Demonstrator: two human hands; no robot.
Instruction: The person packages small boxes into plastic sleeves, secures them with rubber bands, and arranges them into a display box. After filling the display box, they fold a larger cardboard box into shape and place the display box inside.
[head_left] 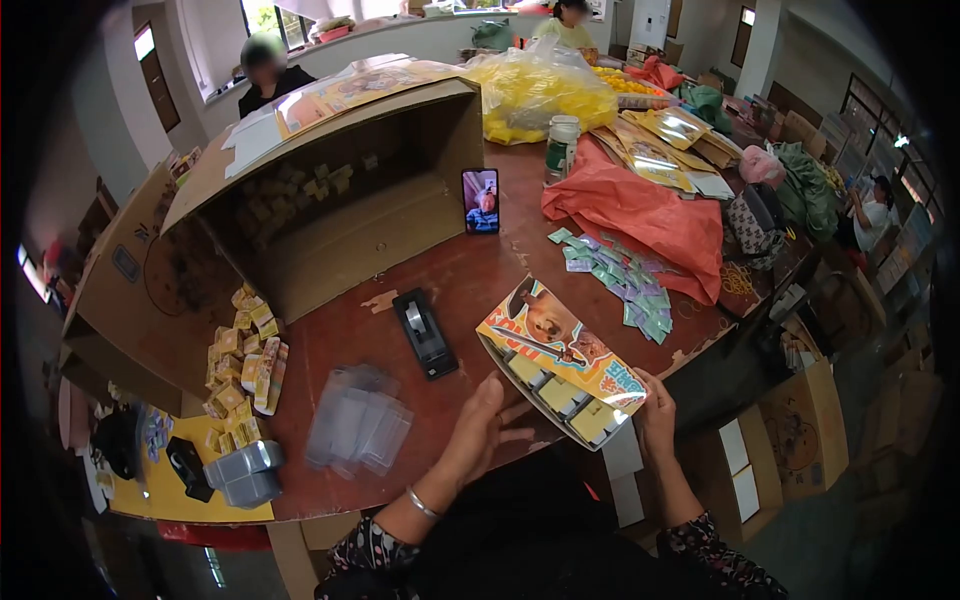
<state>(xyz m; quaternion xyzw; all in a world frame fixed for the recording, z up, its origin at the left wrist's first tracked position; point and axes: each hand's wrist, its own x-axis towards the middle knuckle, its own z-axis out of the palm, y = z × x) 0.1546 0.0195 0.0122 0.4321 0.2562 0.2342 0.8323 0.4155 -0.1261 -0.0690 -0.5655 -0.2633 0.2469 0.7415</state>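
Note:
A printed orange-and-yellow display box (563, 350) is tilted above the table's near edge, its lid partly raised. Rows of small yellow packs (597, 420) show in its open side. My right hand (655, 412) grips the box at its right end. Beside the lower left of the box is my left hand (482, 420), thumb up and fingers apart, with nothing in it. A black tape dispenser (424, 333) lies just beyond my left hand. To the left of that hand is a pile of clear plastic sleeves (358, 422).
A large cardboard carton (390, 225) lies on its side at the back left, near loose small boxes (240, 350). A propped phone (480, 200), green and purple sachets (625, 280) and a red plastic bag (640, 215) are farther back. An open carton (765, 460) stands below right.

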